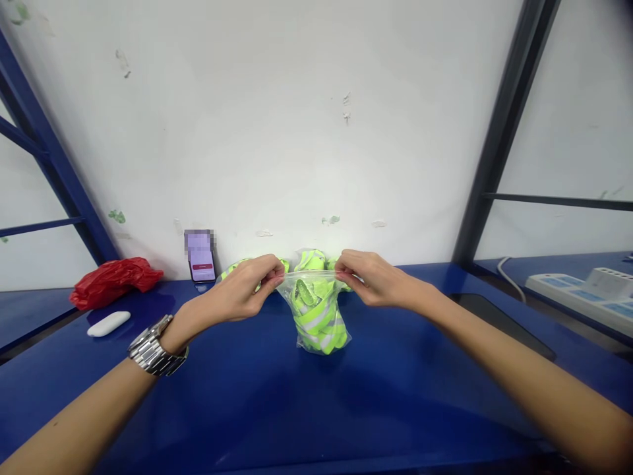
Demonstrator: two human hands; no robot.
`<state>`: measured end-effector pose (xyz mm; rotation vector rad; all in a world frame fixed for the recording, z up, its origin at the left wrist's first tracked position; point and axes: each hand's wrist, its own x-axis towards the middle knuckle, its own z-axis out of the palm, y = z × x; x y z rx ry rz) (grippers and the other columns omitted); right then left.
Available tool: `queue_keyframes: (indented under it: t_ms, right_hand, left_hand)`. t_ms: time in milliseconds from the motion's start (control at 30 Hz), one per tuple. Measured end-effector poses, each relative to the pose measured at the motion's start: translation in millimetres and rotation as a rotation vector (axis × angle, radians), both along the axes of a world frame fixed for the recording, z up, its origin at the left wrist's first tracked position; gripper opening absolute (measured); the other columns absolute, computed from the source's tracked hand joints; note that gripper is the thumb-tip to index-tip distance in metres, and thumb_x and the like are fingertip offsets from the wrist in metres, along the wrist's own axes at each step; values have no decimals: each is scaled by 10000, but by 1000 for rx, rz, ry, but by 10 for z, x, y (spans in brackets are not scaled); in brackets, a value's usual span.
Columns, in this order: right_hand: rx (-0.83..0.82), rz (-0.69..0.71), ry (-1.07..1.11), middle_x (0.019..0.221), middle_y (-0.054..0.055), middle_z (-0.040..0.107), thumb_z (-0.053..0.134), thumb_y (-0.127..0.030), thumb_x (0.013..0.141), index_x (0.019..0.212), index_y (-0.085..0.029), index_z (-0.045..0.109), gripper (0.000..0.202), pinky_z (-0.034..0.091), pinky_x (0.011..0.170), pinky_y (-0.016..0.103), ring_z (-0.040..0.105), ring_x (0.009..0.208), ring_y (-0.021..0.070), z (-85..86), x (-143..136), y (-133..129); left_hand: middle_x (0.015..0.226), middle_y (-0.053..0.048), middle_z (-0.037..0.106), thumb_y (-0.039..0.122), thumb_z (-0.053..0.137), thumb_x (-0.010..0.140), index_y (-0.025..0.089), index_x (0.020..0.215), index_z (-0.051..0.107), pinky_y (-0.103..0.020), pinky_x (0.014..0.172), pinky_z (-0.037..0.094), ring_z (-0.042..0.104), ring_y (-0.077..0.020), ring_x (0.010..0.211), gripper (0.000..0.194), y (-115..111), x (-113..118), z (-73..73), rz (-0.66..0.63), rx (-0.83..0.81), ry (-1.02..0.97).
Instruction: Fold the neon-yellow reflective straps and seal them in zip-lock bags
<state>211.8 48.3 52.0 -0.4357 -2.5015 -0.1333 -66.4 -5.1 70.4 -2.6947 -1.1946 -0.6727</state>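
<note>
A clear zip bag [300,344] hangs upright above the blue table, its top edge stretched straight between my two hands. Inside it is a folded fluorescent yellow-green cloth with silver reflective stripes [324,323], which looks like a safety vest. My left hand [252,285] pinches the bag's upper left corner between thumb and fingers. At the upper right corner, my right hand [368,276] pinches in the same way. Behind the bag, against the wall, lie more yellow-green bundles [311,258], partly hidden by my hands and the bag.
On the blue table [237,409], a red plastic bag [116,280], a white case [109,323] and a propped phone [201,256] are at the left. A dark flat panel [502,323] and a white power strip [583,293] are at the right. Metal posts [499,132] flank the wall.
</note>
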Motion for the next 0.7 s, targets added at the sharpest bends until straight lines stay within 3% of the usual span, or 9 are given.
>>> queue_keyframes:
  t_ms: [267, 433, 567, 700]
  right_hand:
    - [-44, 7, 41, 684, 8, 485, 456, -151, 894, 763, -162, 491, 137, 298, 572, 261, 391, 607, 115, 31, 14, -51]
    - [-162, -13, 50, 717, 12, 551, 528, -190, 877, 808, -148, 568, 90, 343, 596, 243, 456, 629, 106, 78, 36, -85]
    - [-153, 5, 20, 738, 21, 539, 526, -253, 902, 839, -147, 578, 134, 349, 612, 257, 459, 658, 120, 101, -5, -88]
    - [-150, 26, 10, 765, 29, 541, 493, -219, 918, 843, -149, 549, 117, 349, 611, 262, 452, 667, 123, 82, -63, -72]
  left_hand:
    - [790, -12, 556, 265, 435, 940, 179, 895, 519, -265, 630, 394, 500, -129, 672, 129, -22, 38, 7, -15, -20, -63]
    - [843, -22, 574, 285, 432, 951, 188, 1039, 544, -270, 656, 415, 524, -134, 712, 171, -43, 75, -5, -47, -23, -62]
    - [829, -22, 556, 259, 420, 955, 181, 928, 548, -273, 659, 407, 515, -134, 717, 151, -33, 108, -15, -69, 17, -51]
    - [799, -12, 546, 240, 419, 952, 179, 905, 527, -269, 639, 394, 495, -126, 684, 132, -24, 120, -9, -63, 38, -22]
